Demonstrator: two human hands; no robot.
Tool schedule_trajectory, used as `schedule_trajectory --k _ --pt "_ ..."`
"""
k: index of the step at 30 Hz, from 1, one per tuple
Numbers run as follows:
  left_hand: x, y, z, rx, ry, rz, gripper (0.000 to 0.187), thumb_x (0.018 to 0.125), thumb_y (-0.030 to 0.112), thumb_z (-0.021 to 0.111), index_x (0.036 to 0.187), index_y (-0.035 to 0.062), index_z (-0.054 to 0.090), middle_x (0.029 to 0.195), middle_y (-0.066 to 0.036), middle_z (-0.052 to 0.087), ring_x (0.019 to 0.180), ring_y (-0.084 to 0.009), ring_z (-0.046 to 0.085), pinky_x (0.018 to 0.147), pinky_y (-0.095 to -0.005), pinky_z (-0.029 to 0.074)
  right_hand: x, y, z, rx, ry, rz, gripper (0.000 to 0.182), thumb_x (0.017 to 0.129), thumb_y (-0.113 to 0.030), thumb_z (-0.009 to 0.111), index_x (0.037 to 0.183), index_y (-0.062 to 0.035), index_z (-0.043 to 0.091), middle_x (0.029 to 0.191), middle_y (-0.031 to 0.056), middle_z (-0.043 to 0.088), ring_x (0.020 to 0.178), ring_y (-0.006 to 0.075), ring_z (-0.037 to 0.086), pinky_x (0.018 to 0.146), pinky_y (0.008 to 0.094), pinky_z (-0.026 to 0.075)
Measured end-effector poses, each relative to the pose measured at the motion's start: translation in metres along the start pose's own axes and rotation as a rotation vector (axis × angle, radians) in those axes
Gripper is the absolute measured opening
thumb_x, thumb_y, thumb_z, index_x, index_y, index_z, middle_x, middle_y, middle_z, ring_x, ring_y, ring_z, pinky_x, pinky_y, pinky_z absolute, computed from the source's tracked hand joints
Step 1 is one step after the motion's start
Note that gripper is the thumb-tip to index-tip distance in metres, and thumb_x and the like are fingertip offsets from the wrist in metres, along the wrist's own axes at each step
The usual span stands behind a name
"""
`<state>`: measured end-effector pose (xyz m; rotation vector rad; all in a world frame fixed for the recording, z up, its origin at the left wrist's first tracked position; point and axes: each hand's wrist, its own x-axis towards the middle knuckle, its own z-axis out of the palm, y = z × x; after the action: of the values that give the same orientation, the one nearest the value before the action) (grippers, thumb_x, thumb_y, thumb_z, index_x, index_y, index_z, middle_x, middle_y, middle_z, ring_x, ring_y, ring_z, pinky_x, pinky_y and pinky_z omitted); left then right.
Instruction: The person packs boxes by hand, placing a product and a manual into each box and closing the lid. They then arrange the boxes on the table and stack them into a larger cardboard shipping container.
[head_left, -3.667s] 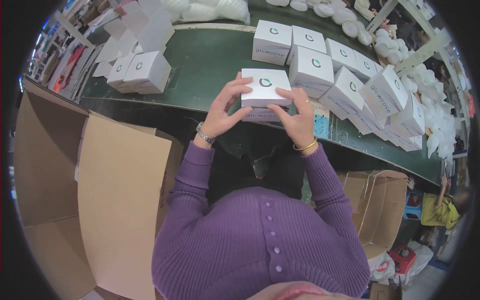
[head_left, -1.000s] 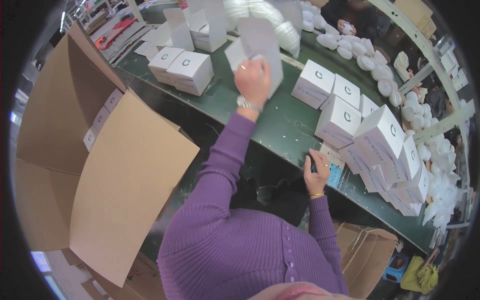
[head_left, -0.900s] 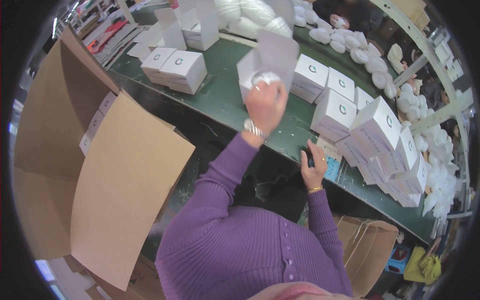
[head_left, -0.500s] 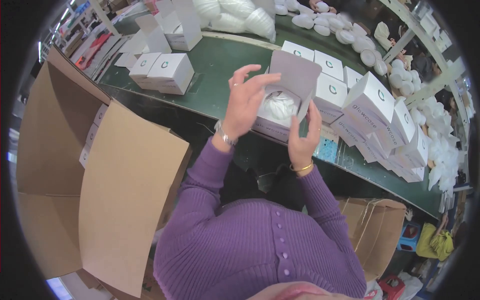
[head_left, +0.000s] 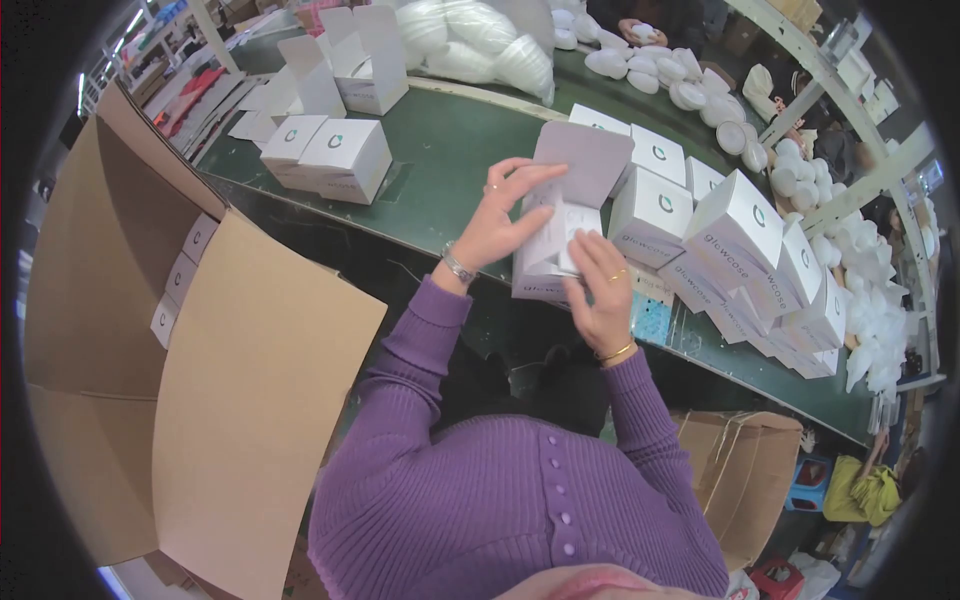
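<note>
Now | left hand (head_left: pixel 497 222), right hand (head_left: pixel 600 290): fingers pressing open box (head_left: pixel 560 225) flaps | neighbours read "glowcose" (head_left: pixel 728 240) (ring logo)

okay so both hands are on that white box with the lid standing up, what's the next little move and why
Probably fold the lid down and tuck it shut. The left hand and right hand press the side flaps flat over the white box, while the lid alone stands upright, unlike the closed boxes beside it.
</note>
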<state>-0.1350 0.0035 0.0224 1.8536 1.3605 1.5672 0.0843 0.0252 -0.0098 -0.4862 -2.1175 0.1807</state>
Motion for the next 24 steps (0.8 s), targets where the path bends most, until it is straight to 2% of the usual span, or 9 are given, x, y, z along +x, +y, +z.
schedule_trajectory --k 3,6,9,10,12,15,18,21,24 --pt "-0.008 -0.005 0.018 0.001 0.077 -0.005 0.061 0.091 0.019 0.063 0.149 0.0158 0.043 0.14 -0.005 0.05 0.13 -0.0266 0.038 0.116 -0.0461 0.03 0.001 0.0 0.006 -0.067 0.026 0.008 0.028 0.101 -0.017 0.055 0.115 -0.0018 0.074 0.126 0.0141 0.071 0.121 0.0331 0.064 0.11 0.0525 0.045" --pt "-0.014 -0.006 0.027 -0.059 0.18 -0.17 0.09 0.084 0.014 0.072 0.157 0.0126 0.019 0.138 -0.013 0.031 0.124 -0.0262 0.04 0.11 -0.0422 0.04 0.007 0.001 0.013 -0.07 0.152 0.034 0.023 0.101 -0.011 0.055 0.104 0.001 0.075 0.109 0.0153 0.074 0.105 0.0316 0.069 0.094 0.0453 0.055" --pt "-0.011 -0.001 0.022 -0.154 0.077 -0.32 0.067 0.087 0.014 0.064 0.146 0.0081 0.032 0.138 -0.012 0.046 0.123 -0.0267 0.051 0.104 -0.0414 0.045 0.019 0.001 0.007 0.06 0.201 0.239 0.029 0.106 -0.013 0.051 0.094 -0.0041 0.075 0.098 0.0125 0.076 0.092 0.0269 0.072 0.083 0.0374 0.056" --pt "-0.01 -0.003 0.021 -0.133 0.072 -0.24 0.052 0.087 0.008 0.061 0.136 0.0125 0.042 0.131 -0.006 0.052 0.121 -0.0257 0.05 0.103 -0.0405 0.043 0.033 -0.002 0.002 0.217 0.228 0.418 0.021 0.106 -0.022 0.051 0.102 -0.0058 0.064 0.099 0.0157 0.075 0.087 0.0287 0.073 0.081 0.0379 0.058" --pt "-0.012 -0.007 0.024 -0.112 0.061 -0.131 0.038 0.087 0.0 0.057 0.12 0.0191 0.057 0.122 0.002 0.061 0.117 -0.0242 0.048 0.103 -0.0392 0.039 0.052 -0.008 -0.012 0.446 0.258 0.698 0.029 0.106 -0.036 0.052 0.116 -0.0083 0.048 0.1 0.0205 0.074 0.078 0.0314 0.075 0.079 0.0385 0.06" --pt "-0.011 -0.011 0.025 -0.06 0.103 -0.001 0.045 0.083 -0.01 0.052 0.109 0.0227 0.069 0.112 0.006 0.069 0.113 -0.021 0.053 0.102 -0.0358 0.036 0.067 -0.01 -0.029 0.663 0.163 0.868 0.062 0.104 -0.059 0.038 0.151 -0.0174 0.033 0.106 0.0199 0.073 0.089 0.0292 0.076 0.092 0.0412 0.056" --pt "-0.009 -0.014 0.025 -0.049 0.129 0.052 0.032 0.088 0.0 0.054 0.102 0.022 0.073 0.108 0.004 0.073 0.108 -0.0192 0.061 0.099 -0.0353 0.037 0.061 -0.009 -0.043 0.671 -0.046 0.848 0.034 0.099 -0.039 0.055 0.122 -0.0172 0.068 0.117 0.0078 0.069 0.11 0.0202 0.057 0.087 0.0325 0.046" --pt "-0.015 -0.02 0.026 -0.066 0.141 0.04 0.017 0.093 0.011 0.065 0.102 0.0203 0.076 0.11 -0.001 0.074 0.109 -0.0236 0.062 0.089 -0.0373 0.044 0.038 -0.004 -0.046 0.64 -0.139 0.708 0.038 0.094 -0.028 0.073 0.128 -0.0132 0.07 0.133 0.0097 0.063 0.12 0.0249 0.053 0.078 0.0263 0.044" --pt "-0.024 -0.021 0.029 -0.105 0.135 0.001 0.022 0.092 0.009 0.065 0.108 0.0176 0.076 0.117 -0.003 0.074 0.122 -0.028 0.061 0.102 -0.0417 0.047 0.015 0.001 -0.042 0.458 -0.167 0.558 0.052 0.093 -0.024 0.078 0.139 -0.0074 0.061 0.144 0.0122 0.059 0.128 0.0264 0.054 0.092 0.0301 0.049"
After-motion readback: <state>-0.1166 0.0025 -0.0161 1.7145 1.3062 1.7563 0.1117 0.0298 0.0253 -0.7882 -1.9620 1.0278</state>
